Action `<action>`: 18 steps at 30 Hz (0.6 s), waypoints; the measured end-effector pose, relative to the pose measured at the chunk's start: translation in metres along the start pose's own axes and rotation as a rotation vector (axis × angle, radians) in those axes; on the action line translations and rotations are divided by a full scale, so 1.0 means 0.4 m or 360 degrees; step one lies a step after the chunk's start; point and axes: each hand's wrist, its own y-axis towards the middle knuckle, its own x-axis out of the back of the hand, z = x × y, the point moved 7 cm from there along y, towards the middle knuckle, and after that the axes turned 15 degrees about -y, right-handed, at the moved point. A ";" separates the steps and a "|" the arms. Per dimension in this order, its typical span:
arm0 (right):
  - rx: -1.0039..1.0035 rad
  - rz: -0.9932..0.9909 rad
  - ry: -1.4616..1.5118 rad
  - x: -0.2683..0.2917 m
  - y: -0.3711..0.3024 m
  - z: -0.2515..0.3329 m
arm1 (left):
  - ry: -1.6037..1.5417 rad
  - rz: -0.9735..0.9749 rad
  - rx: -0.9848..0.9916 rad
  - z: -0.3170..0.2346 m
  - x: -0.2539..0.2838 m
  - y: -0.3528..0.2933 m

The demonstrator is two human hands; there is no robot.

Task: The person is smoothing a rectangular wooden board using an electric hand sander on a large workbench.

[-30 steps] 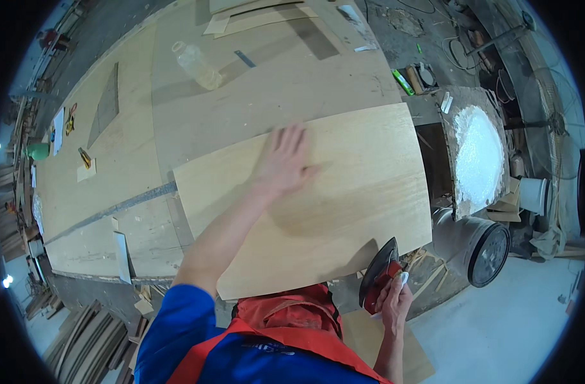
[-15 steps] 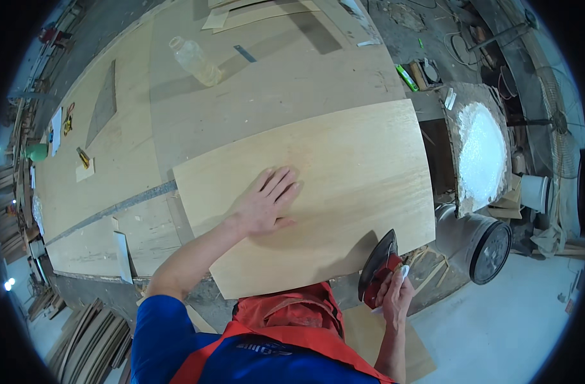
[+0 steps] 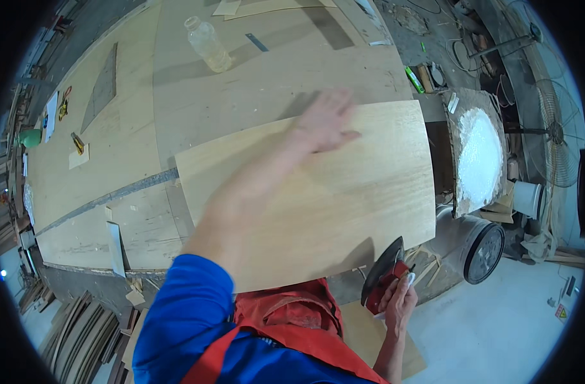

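A pale wooden panel (image 3: 344, 198) lies flat on the big plywood workbench (image 3: 241, 83). My left hand (image 3: 324, 121) is stretched out over the panel's far edge, fingers spread, palm down, blurred by motion; it holds nothing. My right hand (image 3: 398, 301) is down by the bench's near edge, gripping a red power sander (image 3: 383, 276) with a dark round pad, held below the panel's front right corner and off the wood.
A plastic bottle (image 3: 208, 43) stands at the bench's far side. Small tools and paper scraps (image 3: 78, 148) lie at the left. A board caked with white powder (image 3: 478, 157), a bucket (image 3: 481, 246) and a fan (image 3: 555, 141) stand at the right. Veneer strips (image 3: 81, 333) are stacked on the floor.
My left hand has swept from the panel's middle-left up and to the right, to its far edge. The right hand keeps the sander in the same place.
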 end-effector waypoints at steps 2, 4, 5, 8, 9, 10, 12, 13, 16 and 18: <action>0.0045 0.0055 0.0007 -0.007 0.010 -0.009 | 0.0104 -0.0096 0.0139 0.072 0.057 -0.112; 0.0052 0.0060 0.0026 -0.021 0.012 -0.024 | 0.0105 -0.0084 0.0218 0.081 0.077 -0.240; 0.0047 0.0084 0.0043 -0.029 0.014 -0.026 | 0.0218 -0.0087 0.0327 0.087 0.084 -0.301; 0.0048 0.0132 0.0043 -0.039 0.028 -0.031 | 0.0239 -0.0038 0.0403 0.046 0.069 -0.292; 0.0063 0.0131 0.0048 -0.041 0.029 -0.031 | 0.0159 0.0021 0.0369 0.011 0.053 -0.264; 0.0079 0.0130 0.0049 -0.043 0.028 -0.028 | 0.0076 0.0079 0.0335 -0.028 0.035 -0.232; 0.0099 0.0156 0.0019 -0.057 0.023 -0.016 | -0.0106 0.0144 0.0082 -0.150 -0.021 -0.138; 0.0080 0.0162 -0.0009 -0.063 0.025 -0.010 | -0.0090 0.0161 -0.0055 -0.209 -0.052 -0.099; 0.0051 0.0173 -0.0081 -0.075 0.043 0.011 | -0.0047 0.0161 -0.0143 -0.219 -0.055 -0.107; 0.0102 0.0204 -0.0112 -0.095 0.047 0.022 | 0.0034 0.0179 -0.0081 -0.196 -0.027 -0.160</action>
